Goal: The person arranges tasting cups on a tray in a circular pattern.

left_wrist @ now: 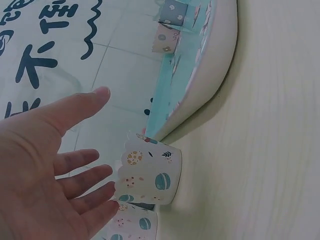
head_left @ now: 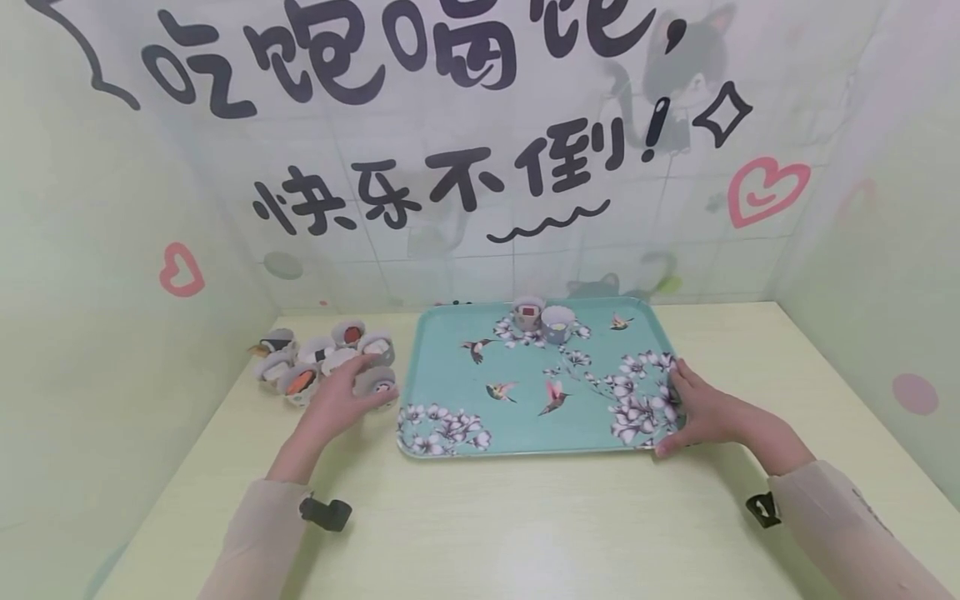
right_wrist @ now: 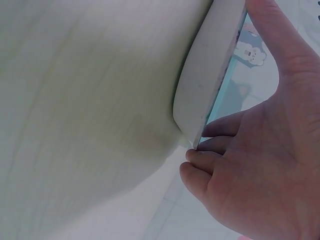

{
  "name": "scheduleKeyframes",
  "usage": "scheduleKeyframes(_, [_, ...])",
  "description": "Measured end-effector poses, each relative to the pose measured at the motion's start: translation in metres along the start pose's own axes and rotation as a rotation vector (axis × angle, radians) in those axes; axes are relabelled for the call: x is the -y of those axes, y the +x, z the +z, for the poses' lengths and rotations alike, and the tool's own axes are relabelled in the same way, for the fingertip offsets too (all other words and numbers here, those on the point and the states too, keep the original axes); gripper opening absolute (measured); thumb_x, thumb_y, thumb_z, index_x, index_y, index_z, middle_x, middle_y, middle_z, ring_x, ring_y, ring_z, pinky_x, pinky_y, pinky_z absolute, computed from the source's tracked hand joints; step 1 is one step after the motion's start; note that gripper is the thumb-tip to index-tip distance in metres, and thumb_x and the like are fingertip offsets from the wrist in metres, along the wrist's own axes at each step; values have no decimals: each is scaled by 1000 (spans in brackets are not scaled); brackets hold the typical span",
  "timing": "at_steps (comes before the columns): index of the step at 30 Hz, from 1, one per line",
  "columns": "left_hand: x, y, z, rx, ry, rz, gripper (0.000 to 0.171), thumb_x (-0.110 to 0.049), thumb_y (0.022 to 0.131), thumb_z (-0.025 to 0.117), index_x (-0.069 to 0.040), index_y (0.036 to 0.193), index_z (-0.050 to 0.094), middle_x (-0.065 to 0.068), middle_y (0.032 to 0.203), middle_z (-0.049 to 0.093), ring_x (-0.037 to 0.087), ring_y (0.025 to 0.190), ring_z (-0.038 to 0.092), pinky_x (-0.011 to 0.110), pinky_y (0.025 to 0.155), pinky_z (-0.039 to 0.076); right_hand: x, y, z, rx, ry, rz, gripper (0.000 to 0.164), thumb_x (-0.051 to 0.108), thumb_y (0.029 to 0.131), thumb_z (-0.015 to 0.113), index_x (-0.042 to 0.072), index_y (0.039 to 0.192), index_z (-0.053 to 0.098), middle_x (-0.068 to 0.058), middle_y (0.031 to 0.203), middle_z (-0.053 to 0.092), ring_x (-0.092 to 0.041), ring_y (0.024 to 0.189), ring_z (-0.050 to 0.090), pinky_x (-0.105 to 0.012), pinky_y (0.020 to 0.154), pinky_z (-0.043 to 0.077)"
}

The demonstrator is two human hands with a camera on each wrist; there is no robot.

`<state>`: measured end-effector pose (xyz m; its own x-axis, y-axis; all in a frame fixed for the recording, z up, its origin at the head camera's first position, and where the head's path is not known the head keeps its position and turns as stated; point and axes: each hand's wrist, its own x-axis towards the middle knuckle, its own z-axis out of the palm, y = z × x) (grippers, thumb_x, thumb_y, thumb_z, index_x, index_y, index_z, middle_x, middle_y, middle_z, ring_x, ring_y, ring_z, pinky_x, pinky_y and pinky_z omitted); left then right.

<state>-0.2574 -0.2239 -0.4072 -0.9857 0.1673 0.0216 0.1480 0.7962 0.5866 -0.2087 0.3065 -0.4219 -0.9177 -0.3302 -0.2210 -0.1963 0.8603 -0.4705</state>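
Observation:
My left hand point(head_left: 333, 404) hovers over a cluster of small paper cups, its thumb and fingers spread around a white patterned cup point(head_left: 372, 385) near the tray. In the left wrist view the fingertips come close to that printed cup point(left_wrist: 150, 170); contact is unclear. Several cups hold small sushi-like pieces, such as an orange-topped piece point(head_left: 302, 382). A turquoise tray point(head_left: 450, 358) with birds and flowers lies flat. On its far part stand a pinkish cup point(head_left: 528, 321) and a bluish cup point(head_left: 557, 329). My right hand point(head_left: 708, 412) rests against the tray's right front corner, thumb and fingers spread.
The pale tabletop point(head_left: 510, 525) extends in front of the tray. A printed sheet point(head_left: 465, 242) with dark characters forms the back wall, close to the tray's far edge. Pale side walls point(head_left: 97, 333) stand left and right.

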Motion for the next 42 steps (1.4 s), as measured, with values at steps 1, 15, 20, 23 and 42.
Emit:
scheduleKeyframes(1, [1, 0, 0, -2, 0, 2, 73, -40, 92, 69, -5, 149, 41, 23, 152, 44, 47, 139, 40, 65, 110, 38, 0, 0, 0, -1, 0, -1, 138, 50, 65, 89, -24, 147, 6, -47, 154, -5, -63, 143, 5, -70, 116, 17])
scheduleKeyframes(15, [14, 4, 10, 24, -96, 12, 74, -23, 90, 73, 2, 148, 35, 29, 151, 42, 52, 134, 45, 59, 109, 44, 1, -2, -1, -5, -2, -16, 138, 48, 65, 89, -25, 147, 5, -48, 153, -5, -64, 142, 6, -70, 115, 17])
scheduleKeyframes(20, [20, 7, 15, 59, -127, -16, 73, -19, 91, 72, 5, 149, 33, 32, 151, 39, 51, 132, 47, 56, 107, 47, 2, -2, -2, -6, 0, -12, 138, 48, 65, 90, -24, 147, 5, -48, 153, -5, -64, 142, 5, -71, 115, 17])
scheduleKeyframes(23, [22, 7, 16, 68, -136, -32, 72, -18, 92, 70, 4, 149, 33, 31, 150, 40, 51, 132, 47, 56, 108, 46, 1, -1, -1, -9, -5, -12, 138, 49, 65, 90, -24, 147, 5, -48, 153, -5, -63, 142, 5, -70, 115, 17])
scheduleKeyframes(42, [12, 9, 5, 46, -32, -83, 65, -28, 95, 66, 0, 146, 36, 29, 147, 45, 48, 129, 49, 60, 104, 45, 0, 1, -2, -5, -1, -8, 139, 48, 64, 90, -24, 147, 6, -48, 153, -5, -64, 142, 5, -71, 115, 17])
